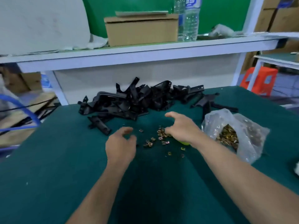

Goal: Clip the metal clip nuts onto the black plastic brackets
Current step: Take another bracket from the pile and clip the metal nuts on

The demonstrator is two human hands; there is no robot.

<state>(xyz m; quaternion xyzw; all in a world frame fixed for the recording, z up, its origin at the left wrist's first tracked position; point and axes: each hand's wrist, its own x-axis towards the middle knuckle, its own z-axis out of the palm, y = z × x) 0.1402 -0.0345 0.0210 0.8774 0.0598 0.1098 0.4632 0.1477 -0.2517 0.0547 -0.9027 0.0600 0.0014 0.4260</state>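
1. Water bottle (189, 18), upper shelf: blue label with pale characters, too blurred for you to read. A plain cardboard box (142, 29) stands just left of it.
2. Clip nuts (161, 135): brass-coloured, scattered loose on the green mat (64, 159) between your two hands, thickest at your right fingertips. Many more sit in the clear plastic bag (234, 135) just right of your right wrist.
3. Black plastic brackets (137, 101): heaped at the mat's far edge, beyond both hands and touched by neither.
4. Your right hand (181, 126): thumb stretched wide, fingers curled down onto the nut cluster. The tips are blurred, so you cannot tell whether they pinch a nut.
5. Your left hand (120, 143): just left of the scattered nuts, fingers loosely curled, nothing in its grasp.
6. Hard to make out: a yellow-green object (185, 143) mostly hidden under your right wrist. An orange stool (258, 81) is partly hidden by a white frame at the right.
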